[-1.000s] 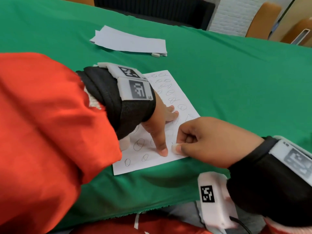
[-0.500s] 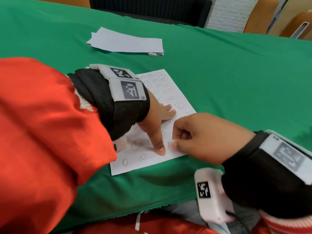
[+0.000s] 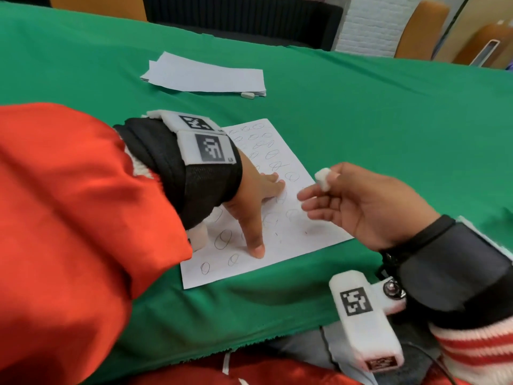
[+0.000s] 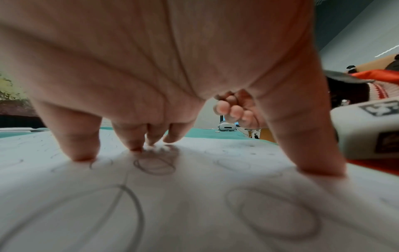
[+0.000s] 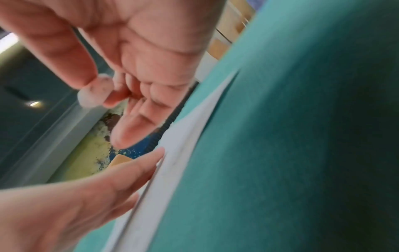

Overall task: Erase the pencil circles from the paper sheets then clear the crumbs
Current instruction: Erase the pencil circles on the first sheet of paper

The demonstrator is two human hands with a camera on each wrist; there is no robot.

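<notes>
A white sheet point(image 3: 311, 232) covered with pencil circles point(image 3: 222, 239) lies on the green tablecloth near the front edge; the circles by its right side look faint. My left hand point(image 3: 259, 195) presses the sheet flat with spread straight fingers, thumb tip near the lower circles. In the left wrist view its fingertips point(image 4: 82, 153) rest on the paper point(image 4: 194, 213). My right hand point(image 3: 347, 201) hovers palm up above the sheet's right edge, pinching a small white eraser point(image 3: 323, 179) between thumb and forefinger. The right wrist view shows the eraser point(image 5: 92, 93) smudged grey, other fingers extended.
A stack of white sheets point(image 3: 205, 76) lies farther back on the green table point(image 3: 388, 120), with a second small eraser point(image 3: 247, 95) at its front edge. Wooden chairs point(image 3: 419, 29) stand beyond the far side. The table's front edge point(image 3: 249, 343) is close to my body.
My right hand lifted off the paper, moved right and turned palm up with the eraser raised. The left hand stays pressed on the sheet.
</notes>
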